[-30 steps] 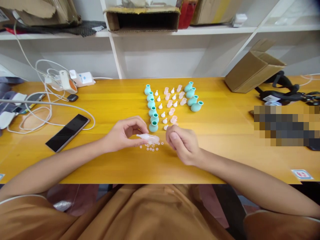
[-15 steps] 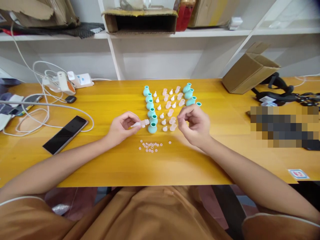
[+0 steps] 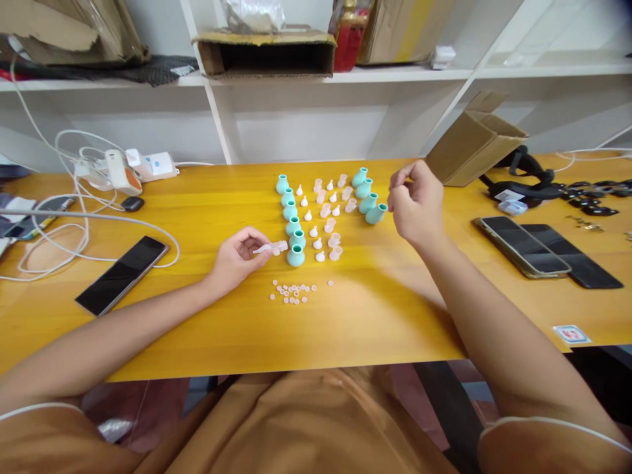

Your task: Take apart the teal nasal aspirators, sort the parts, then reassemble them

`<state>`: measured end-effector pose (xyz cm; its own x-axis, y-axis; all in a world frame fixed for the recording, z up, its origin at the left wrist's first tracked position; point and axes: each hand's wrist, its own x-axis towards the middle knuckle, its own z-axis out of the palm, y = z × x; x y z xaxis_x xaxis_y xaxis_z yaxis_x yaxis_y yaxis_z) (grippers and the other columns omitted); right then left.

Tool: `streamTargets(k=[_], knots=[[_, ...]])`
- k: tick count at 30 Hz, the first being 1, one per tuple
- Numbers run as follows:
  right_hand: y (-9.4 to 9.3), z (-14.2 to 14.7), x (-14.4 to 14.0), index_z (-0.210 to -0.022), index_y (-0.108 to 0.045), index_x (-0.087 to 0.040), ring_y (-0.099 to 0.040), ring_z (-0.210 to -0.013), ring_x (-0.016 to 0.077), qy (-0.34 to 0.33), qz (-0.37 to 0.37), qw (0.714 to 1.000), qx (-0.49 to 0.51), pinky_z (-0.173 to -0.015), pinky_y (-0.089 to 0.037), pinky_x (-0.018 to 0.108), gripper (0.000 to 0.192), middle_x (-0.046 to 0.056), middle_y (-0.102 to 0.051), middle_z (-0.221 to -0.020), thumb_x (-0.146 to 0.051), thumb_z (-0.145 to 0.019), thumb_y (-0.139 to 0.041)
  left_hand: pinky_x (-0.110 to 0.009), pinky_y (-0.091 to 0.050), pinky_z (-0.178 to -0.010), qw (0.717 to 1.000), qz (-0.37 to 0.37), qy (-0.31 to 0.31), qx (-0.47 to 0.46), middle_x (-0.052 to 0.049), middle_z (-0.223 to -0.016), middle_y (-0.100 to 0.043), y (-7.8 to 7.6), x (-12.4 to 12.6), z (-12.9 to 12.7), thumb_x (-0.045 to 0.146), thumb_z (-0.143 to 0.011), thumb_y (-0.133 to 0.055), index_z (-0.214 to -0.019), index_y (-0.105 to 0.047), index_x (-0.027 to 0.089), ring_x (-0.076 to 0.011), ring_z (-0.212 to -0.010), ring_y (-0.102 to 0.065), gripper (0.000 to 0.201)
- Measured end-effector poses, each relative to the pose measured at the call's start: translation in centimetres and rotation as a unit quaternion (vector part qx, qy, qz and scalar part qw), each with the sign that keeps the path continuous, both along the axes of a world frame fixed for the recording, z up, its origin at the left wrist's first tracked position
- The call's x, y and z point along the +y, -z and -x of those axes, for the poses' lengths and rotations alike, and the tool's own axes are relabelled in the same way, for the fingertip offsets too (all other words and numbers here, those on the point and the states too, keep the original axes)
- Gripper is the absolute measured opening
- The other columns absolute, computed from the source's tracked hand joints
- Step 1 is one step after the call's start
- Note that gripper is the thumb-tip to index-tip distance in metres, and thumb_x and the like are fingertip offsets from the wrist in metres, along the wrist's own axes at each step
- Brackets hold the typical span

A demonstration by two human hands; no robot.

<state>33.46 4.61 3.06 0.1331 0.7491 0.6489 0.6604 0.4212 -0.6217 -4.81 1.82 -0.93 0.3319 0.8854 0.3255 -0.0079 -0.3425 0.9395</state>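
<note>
My left hand [image 3: 241, 255] pinches a small translucent plastic tube-like piece [image 3: 275, 248], close beside the nearest teal bulb-shaped bottle [image 3: 295, 255] of the left column. My right hand [image 3: 417, 201] is closed just right of another teal bottle [image 3: 376, 214] in the right column; anything in its fingers is hidden. Between the columns stand small white pointed pieces [image 3: 320, 256] and pale pink translucent cups [image 3: 335, 253]. Several little pale rings [image 3: 296, 293] lie scattered in front of the bottles.
A dark phone [image 3: 122, 275] lies at left, near tangled white cables and a power strip [image 3: 157, 164]. At right are another phone [image 3: 523, 245], a headset [image 3: 523, 184] and an open cardboard box [image 3: 476, 145]. White shelving [image 3: 316, 125] stands behind the table.
My right hand has moved right and away from me, from above the pink cups to beside the right-hand bottles. My left hand still holds the plastic piece. The view has shifted slightly.
</note>
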Motion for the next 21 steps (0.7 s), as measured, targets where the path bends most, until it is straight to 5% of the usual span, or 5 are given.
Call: streamTargets(k=[3, 5, 11, 17, 21], knots=[[-0.1, -1.3, 0.5, -0.118, -0.060, -0.020, -0.065, -0.085, 0.0259, 0.157, 0.091, 0.978, -0.107, -0.079, -0.053, 0.043, 0.028, 0.011, -0.068, -0.105, -0.031, -0.092, -0.064, -0.033, -0.057, -0.088, 1.000, -0.001, -0.005, 0.001, -0.002, -0.092, -0.070, 0.1, 0.1, -0.1, 0.039, -0.086, -0.091, -0.094, -0.069, 0.018, -0.0167, -0.090, -0.068, 0.031], [0.0, -1.4, 0.4, -0.122, -0.063, -0.018, -0.068, -0.097, 0.0319, 0.195, 0.170, 0.950, -0.175, -0.086, -0.054, 0.047, 0.039, 0.015, -0.070, -0.116, -0.041, -0.091, -0.066, -0.032, -0.057, -0.088, 1.000, -0.006, -0.006, 0.004, -0.003, -0.093, -0.071, 0.1, 0.1, -0.1, 0.039, -0.086, -0.090, -0.095, -0.070, 0.018, -0.0168, -0.089, -0.068, 0.031], [1.0, -0.6, 0.3, -0.118, -0.070, -0.018, -0.070, -0.101, 0.0368, 0.177, 0.293, 0.892, -0.294, -0.084, -0.056, 0.048, 0.047, 0.020, -0.070, -0.125, -0.056, -0.090, -0.068, -0.030, -0.057, -0.083, 0.999, -0.038, 0.000, 0.012, -0.003, -0.092, -0.073, 0.1, 0.2, 0.0, 0.037, -0.087, -0.090, -0.095, -0.072, 0.019, -0.0162, -0.086, -0.066, 0.027], [1.3, -0.6, 0.5, -0.108, -0.065, -0.019, -0.069, -0.099, 0.0338, 0.158, 0.319, 0.879, -0.318, -0.081, -0.054, 0.042, 0.046, 0.018, -0.070, -0.121, -0.054, -0.082, -0.080, -0.030, -0.059, -0.084, 0.998, -0.055, 0.022, -0.010, -0.004, -0.095, -0.073, 0.2, 0.0, 0.0, 0.036, -0.089, -0.090, -0.098, -0.073, 0.018, -0.0159, -0.089, -0.069, 0.026], [1.6, -0.7, 0.4, -0.122, -0.064, -0.016, -0.069, -0.102, 0.0348, 0.154, 0.318, 0.879, -0.320, -0.083, -0.054, 0.043, 0.053, 0.019, -0.069, -0.123, -0.050, -0.084, -0.082, -0.031, -0.061, -0.088, 0.998, -0.046, 0.036, -0.031, -0.005, -0.097, -0.074, 0.3, -0.2, -0.3, 0.036, -0.091, -0.090, -0.099, -0.073, 0.018, -0.0167, -0.093, -0.071, 0.026]])
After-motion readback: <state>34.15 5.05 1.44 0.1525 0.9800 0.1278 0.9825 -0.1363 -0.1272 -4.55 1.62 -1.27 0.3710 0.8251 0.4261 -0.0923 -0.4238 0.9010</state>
